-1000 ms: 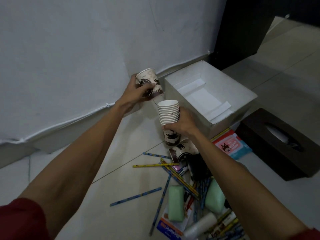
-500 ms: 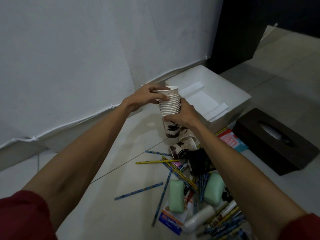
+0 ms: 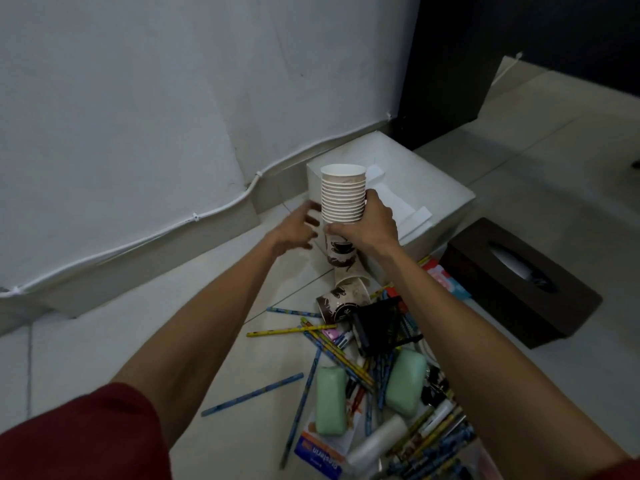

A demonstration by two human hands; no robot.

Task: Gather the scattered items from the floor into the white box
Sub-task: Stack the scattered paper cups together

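My right hand [image 3: 369,226] grips a tall stack of nested paper cups [image 3: 343,192], held upright in front of the white box [image 3: 446,199]. Just left of the stack, my left hand [image 3: 296,228] hovers with fingers spread and holds nothing. Two more printed paper cups [image 3: 341,303] lie on their sides on the floor below the stack. The white box stands open against the wall, with only loose flaps showing inside.
A pile on the tiled floor holds several pencils [image 3: 329,344], two green sponges [image 3: 330,398], a black mesh holder [image 3: 384,323], a white roll [image 3: 377,441] and packets. A dark tissue box [image 3: 519,278] sits right of the white box. A white cable [image 3: 138,240] runs along the wall.
My left hand set its cup onto the top of the stack, then let go and dropped to the stack's left side. The stack is now one cup taller.
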